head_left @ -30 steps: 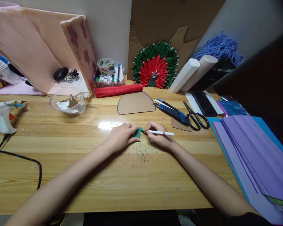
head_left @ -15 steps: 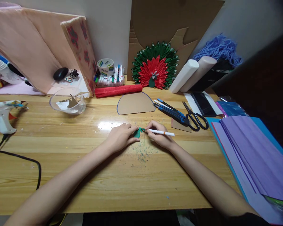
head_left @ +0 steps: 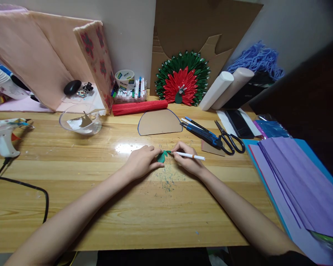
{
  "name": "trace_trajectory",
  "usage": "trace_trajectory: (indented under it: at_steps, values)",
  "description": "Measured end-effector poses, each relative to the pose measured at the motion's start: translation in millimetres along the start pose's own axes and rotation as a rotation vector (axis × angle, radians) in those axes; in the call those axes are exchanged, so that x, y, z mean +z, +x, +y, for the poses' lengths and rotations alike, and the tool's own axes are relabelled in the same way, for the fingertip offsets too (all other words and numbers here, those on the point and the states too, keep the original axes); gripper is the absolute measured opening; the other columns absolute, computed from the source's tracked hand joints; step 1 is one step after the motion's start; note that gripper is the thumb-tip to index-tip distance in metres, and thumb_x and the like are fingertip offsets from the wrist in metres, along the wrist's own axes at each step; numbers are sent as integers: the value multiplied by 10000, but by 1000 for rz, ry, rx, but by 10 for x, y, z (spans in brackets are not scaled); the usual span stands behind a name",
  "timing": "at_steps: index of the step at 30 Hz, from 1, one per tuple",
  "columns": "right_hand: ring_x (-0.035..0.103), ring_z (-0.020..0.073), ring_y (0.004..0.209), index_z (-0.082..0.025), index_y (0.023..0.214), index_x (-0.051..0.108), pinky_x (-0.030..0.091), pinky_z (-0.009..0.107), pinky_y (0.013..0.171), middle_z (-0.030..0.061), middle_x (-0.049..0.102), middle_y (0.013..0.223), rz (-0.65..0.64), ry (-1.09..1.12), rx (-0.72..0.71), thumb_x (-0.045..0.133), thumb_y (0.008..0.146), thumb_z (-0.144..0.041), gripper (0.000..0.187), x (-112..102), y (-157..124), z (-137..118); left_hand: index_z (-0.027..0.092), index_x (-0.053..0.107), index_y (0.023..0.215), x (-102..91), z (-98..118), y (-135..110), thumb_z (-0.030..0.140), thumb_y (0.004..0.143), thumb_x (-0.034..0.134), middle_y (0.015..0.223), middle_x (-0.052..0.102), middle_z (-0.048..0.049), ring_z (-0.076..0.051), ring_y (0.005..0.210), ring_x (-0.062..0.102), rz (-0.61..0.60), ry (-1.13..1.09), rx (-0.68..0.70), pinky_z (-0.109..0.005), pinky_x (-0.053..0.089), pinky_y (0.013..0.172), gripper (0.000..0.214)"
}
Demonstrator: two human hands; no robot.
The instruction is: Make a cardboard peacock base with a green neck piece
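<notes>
My left hand (head_left: 144, 159) is closed on a small green cutout (head_left: 161, 157), holding it by its left side close to the tabletop. A white marker (head_left: 190, 155) with an orange band and a green tip is pinched in my right hand (head_left: 187, 159). The marker's tip points left at the cutout's edge; whether it touches cannot be made out. Beyond my hands lies a cardboard half-round (head_left: 159, 122) outlined in blue. Green and blue ink marks cover the wood just below the cutout.
Black scissors (head_left: 230, 140) and a blue-black utility knife (head_left: 202, 135) lie to the right, near purple paper (head_left: 308, 181). A red crepe roll (head_left: 140, 108), a peacock craft (head_left: 181, 81) and a marker box (head_left: 130, 96) stand behind. Leftward are a plastic bowl (head_left: 93, 128) and a glue gun (head_left: 5, 136).
The marker's tip has drawn slightly away from the green cutout. My left hand stays in place, and the view has shifted very little.
</notes>
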State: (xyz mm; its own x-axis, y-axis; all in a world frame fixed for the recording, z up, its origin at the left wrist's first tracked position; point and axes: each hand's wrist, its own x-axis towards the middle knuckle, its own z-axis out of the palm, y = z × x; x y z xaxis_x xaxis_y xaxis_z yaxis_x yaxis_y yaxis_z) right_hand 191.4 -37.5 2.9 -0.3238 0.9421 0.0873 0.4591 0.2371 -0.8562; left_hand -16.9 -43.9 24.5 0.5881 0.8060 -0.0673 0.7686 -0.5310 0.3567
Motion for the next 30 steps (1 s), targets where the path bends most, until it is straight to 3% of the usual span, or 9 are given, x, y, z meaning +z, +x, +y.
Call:
trace_trajectory:
  at_steps: [9,17,22,30]
  values:
    - [484,114,597,-184,738,520,359,225,546,-8,570,712,-193,70,-32,534,737,-159,28,-4,-31,19,252,527,1095,33,-24,0,559,825,468,904,595,-45,-219,868,535,14,-8,8,-289,388,650,413]
    - [513,125,620,-184,734,539,375,232,557,9,592,734,-216,36,-75,536,727,-129,55,0,-28,10,248,525,1120,-29,-28,-10,479,855,444,889,591,-46,-206,830,535,3,-32,27,-306,405,664,361]
    - [548,149,720,-198,819,603,417,267,656,26,616,804,-257,5,-158,561,751,-160,88,12,-30,-23,249,538,1119,-34,-20,-13,439,846,451,892,599,-49,-209,831,540,9,-58,11,-318,418,680,344]
    - [576,148,742,-197,883,631,421,256,647,32,644,857,-303,52,-92,564,799,-219,110,14,-20,-58,260,538,1122,-40,-19,-19,421,845,452,900,607,-41,-203,844,548,4,-48,15,-299,412,680,331]
